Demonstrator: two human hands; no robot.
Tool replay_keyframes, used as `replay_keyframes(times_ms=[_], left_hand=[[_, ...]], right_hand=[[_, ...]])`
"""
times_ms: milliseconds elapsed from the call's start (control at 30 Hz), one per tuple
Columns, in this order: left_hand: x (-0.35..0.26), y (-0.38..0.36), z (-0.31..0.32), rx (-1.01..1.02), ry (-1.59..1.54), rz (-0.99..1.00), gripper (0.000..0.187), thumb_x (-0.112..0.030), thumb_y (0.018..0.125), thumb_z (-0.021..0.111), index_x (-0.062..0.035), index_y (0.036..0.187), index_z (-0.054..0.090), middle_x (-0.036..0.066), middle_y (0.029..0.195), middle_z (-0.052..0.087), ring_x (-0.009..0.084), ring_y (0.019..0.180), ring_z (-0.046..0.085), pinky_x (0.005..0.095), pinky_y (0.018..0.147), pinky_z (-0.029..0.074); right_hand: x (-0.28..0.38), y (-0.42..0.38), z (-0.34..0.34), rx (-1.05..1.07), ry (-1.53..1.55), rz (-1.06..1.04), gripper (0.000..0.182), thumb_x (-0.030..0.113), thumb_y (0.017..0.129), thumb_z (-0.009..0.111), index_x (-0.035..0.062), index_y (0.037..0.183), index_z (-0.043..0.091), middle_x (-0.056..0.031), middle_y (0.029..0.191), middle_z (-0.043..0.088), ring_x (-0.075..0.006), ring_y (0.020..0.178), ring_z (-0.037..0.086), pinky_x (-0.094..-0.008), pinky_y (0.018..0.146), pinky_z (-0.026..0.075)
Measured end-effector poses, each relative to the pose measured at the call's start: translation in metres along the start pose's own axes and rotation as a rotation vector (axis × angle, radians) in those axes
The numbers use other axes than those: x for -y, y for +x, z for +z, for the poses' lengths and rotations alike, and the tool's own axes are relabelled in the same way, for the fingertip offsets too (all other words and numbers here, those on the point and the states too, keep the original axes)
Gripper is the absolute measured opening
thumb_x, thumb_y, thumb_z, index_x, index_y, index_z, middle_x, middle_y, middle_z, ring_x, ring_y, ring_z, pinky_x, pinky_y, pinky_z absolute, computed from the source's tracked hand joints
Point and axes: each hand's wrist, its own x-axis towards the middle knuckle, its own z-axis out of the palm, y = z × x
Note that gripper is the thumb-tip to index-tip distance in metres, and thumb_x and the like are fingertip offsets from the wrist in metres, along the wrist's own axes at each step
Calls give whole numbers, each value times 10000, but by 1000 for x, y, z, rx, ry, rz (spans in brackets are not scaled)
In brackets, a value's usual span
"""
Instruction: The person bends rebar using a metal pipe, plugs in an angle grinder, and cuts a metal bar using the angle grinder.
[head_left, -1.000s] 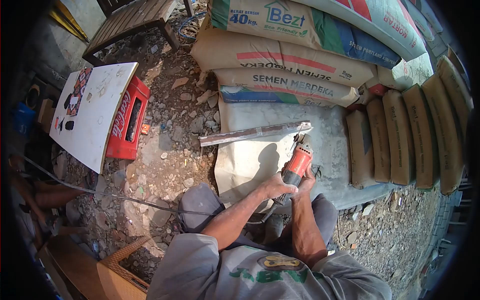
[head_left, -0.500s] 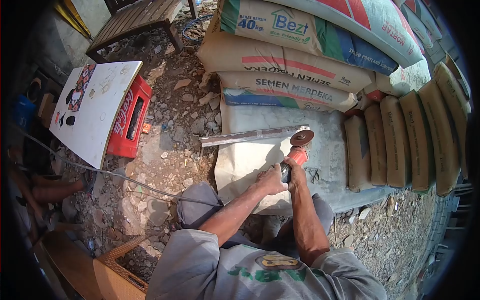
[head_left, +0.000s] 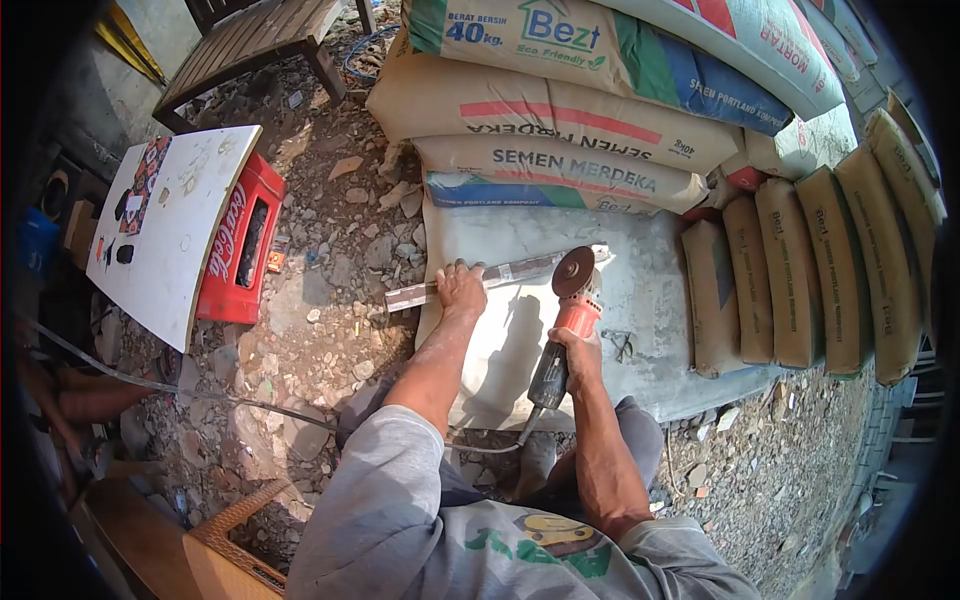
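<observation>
A: Far L side, quick: what was seen?
B: A flat white board [head_left: 190, 220], supported w/ a red plastic Coca-Cola crate [head_left: 232, 240] under its R edge.
A: Nxt?
B: The person's L hand [head_left: 461, 288]. It was part-closed, clasped over a long, narrow brown-and-whitish strip [head_left: 528, 267], fingers bent across the far edge.
A: Strip pos.?
B: Laid approx. crosswise on a smooth pale sheet [head_left: 650, 280], L end jutting past the sheet's edge. Material couldn't be told.
A: And R of that?
B: A red-and-black angle grinder [head_left: 578, 318] was held over the sheet, its round brown disc [head_left: 573, 270] overlapping the strip's R part in view; contact couldn't be told.
A: Held how?
B: By the R hand [head_left: 582, 357], wrapped closed around the body.
A: Far R?
B: Brown paper bags [head_left: 800, 270] were stood upright in a row.
</observation>
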Motion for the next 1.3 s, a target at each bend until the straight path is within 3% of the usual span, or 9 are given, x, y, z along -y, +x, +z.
replay_keyframes(times_ms=[167,300,400,533,600,733,833,1233,1300], left_hand=[[14,-25,2,-72,-25,24,417,-276,766,719,-230,1165,607,84,1096,538,258,1155,453,450,1027,264],[25,-29,2,-93,-69,46,484,-331,742,740,-188,1179,588,93,1131,532,263,1166,452,460,1055,238],[29,-23,-2,-95,-16,-108,571,-402,711,759,-124,1174,574,110,1157,542,277,1186,460,474,1067,225],[38,-15,-17,155,-18,-140,638,-463,691,765,-81,1164,572,127,1168,556,294,1188,484,478,1054,252],[40,-14,-17,184,63,-81,627,-474,695,760,-100,1165,579,135,1166,560,298,1178,498,460,1036,294],[50,-12,-16,258,-75,-46,598,-501,691,751,-163,1165,614,140,1190,556,291,1156,521,396,957,393],[51,-12,-23,278,-63,-42,623,-501,690,751,-170,1197,606,127,1194,559,295,1150,526,398,961,389],[57,-7,-23,308,-89,34,600,-498,679,755,-157,1152,617,103,1112,636,282,1092,577,402,917,424],[58,-7,-23,307,-91,40,592,-492,681,756,-155,1147,618,106,1101,643,276,1079,586,399,906,434]], right_hand=[[10,-5,6,112,-336,-10,391,82,617,697,19,952,504,-59,744,562,-161,596,558,-320,555,475],[14,-8,12,115,-709,-25,497,151,573,740,-8,988,518,-101,800,598,-203,649,589,-330,597,492],[3,10,12,117,-880,-89,563,185,549,753,-35,1012,518,-138,844,615,-225,699,613,-331,639,505],[10,10,18,92,-1035,-144,603,217,537,755,-56,1020,517,-153,856,629,-246,731,627,-336,674,510],[16,9,20,127,-1013,-118,615,230,531,754,-61,1019,517,-156,858,633,-255,740,629,-340,683,511],[18,12,17,140,-1039,-127,635,236,521,752,-71,1024,517,-165,861,636,-263,750,631,-340,691,512],[23,8,17,191,-1079,-67,757,291,537,725,-100,1126,454,-240,967,627,-323,872,640,-361,766,514],[27,-11,28,175,-1146,-84,733,301,546,713,-87,1113,456,-255,967,627,-359,895,632,-373,805,502],[22,-9,27,150,-1136,-92,705,270,534,728,-78,1096,482,-220,928,629,-312,843,632,-358,759,506]])
